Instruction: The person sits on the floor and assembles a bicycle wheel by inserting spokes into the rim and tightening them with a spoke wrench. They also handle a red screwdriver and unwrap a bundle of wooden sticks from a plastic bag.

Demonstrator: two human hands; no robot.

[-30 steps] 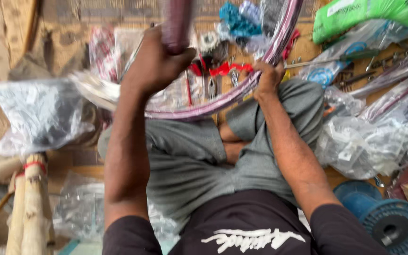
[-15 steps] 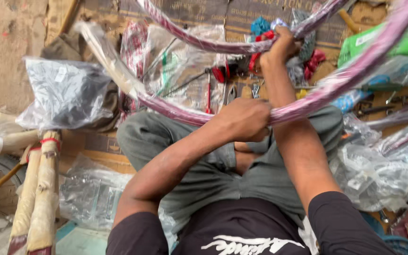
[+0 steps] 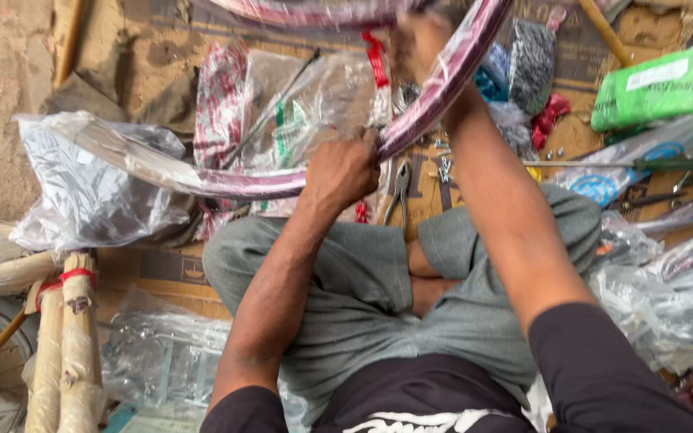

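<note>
A large maroon wheel rim [image 3: 441, 87] wrapped in clear plastic curves in front of me, above my crossed legs. My left hand [image 3: 341, 170] is closed around its lower arc. My right hand [image 3: 423, 36] grips the rim higher up near the top edge of the view and is blurred. A red strip [image 3: 376, 54] hangs from the wrapping between the two hands.
Pliers [image 3: 400, 191] and small bolts lie on cardboard just beyond my knees. Clear plastic bags [image 3: 90, 188] pile at left, wrapped tan rolls [image 3: 66, 345] at lower left, a green package [image 3: 659, 84] and more bagged parts [image 3: 667, 305] at right.
The rim has been turned in my hands. My left hand slid along its lower arc toward the left, and my right hand rose to the top of the view.
</note>
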